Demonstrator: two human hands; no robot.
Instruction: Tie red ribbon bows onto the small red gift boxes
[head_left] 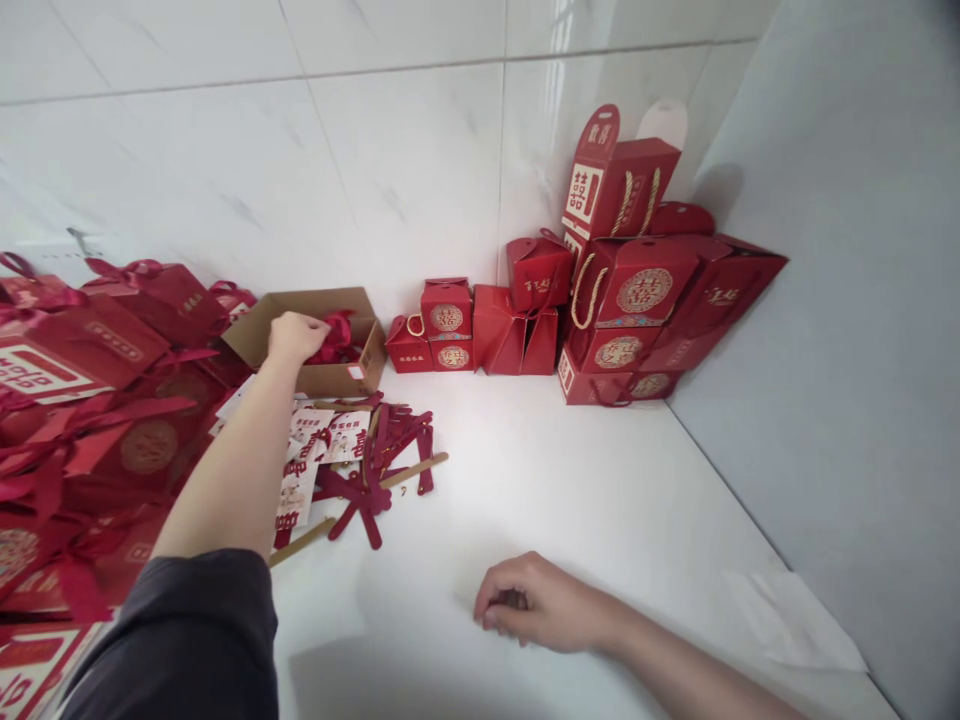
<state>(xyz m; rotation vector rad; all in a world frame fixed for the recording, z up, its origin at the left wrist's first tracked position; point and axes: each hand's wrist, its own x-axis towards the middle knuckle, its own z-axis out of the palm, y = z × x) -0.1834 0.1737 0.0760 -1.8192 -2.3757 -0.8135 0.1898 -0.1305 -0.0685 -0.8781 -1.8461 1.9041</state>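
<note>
My left hand (298, 337) reaches into an open cardboard box (300, 322), its fingers hidden past the box's near wall. A crumpled red ribbon (337, 340) lies in the box just beyond the hand, and I cannot tell whether the hand holds anything. My right hand (534, 603) rests on the white counter (570, 490) with its fingers curled in. A small dark patch shows between the fingers, but no object is clear. Nothing lies within close reach of this hand.
Red gift bags with ribbons (127, 400) are heaped at the left. Printed cards (315, 450) and dark red strips with wooden sticks (382, 470) lie by the box. Red boxes and bags (630, 270) stack against the marble-tiled wall (390, 140).
</note>
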